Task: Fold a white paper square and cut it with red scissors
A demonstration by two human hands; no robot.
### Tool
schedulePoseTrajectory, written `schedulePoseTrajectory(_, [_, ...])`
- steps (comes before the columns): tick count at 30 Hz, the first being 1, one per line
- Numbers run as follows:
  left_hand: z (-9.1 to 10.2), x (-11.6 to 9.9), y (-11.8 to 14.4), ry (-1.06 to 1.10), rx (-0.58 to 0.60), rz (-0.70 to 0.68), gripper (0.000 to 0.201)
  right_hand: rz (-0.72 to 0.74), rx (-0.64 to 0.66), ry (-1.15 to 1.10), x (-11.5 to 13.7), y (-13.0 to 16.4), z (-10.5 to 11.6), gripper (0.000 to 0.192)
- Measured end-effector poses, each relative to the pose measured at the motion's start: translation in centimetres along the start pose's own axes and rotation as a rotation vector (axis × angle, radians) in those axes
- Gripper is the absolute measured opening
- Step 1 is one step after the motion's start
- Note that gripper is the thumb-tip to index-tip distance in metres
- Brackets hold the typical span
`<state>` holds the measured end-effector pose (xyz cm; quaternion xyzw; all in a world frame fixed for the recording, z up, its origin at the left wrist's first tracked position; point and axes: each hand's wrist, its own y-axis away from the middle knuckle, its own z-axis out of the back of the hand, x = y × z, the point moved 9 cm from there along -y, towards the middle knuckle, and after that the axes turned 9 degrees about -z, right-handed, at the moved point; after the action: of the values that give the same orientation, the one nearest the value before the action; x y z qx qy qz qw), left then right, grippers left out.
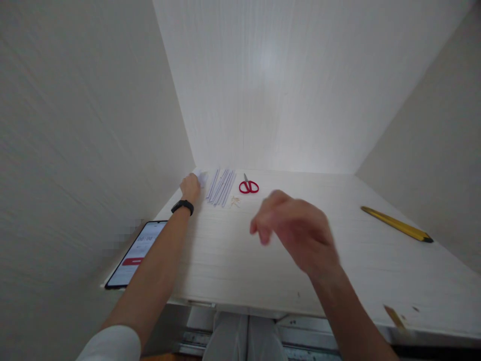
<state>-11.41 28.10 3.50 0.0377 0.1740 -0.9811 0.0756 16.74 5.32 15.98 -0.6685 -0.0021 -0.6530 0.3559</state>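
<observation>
My left hand (190, 187), with a black band on the wrist, reaches to the far left corner of the white desk (338, 260) and grips a small white piece of paper (202, 176). Just right of it lie several thin white paper strips (221, 186) side by side. Red-handled scissors (248, 186) rest right of the strips, with a few small pale scraps (235, 201) in front. My right hand (295, 230) hovers above the desk's middle, blurred, fingers loosely curled and holding nothing.
A phone (135, 253) with a lit screen lies at the desk's left front edge, beside my left forearm. A yellow ruler (396, 223) lies at the right. White walls enclose the desk on the left, back and right. A small tan scrap (394, 316) sits near the front right edge.
</observation>
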Motion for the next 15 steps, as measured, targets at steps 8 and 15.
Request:
schedulePoseTrajectory(8, [4.6, -0.2, -0.1, 0.067, -0.122, 0.003, 0.032, -0.637, -0.155, 0.419, -19.7, -3.5, 5.9, 0.016])
schedulePoseTrajectory(15, [9.3, -2.6, 1.9, 0.182, -0.318, -0.069, 0.021, -0.659, -0.319, 0.288, -22.1, -2.2, 7.5, 0.011])
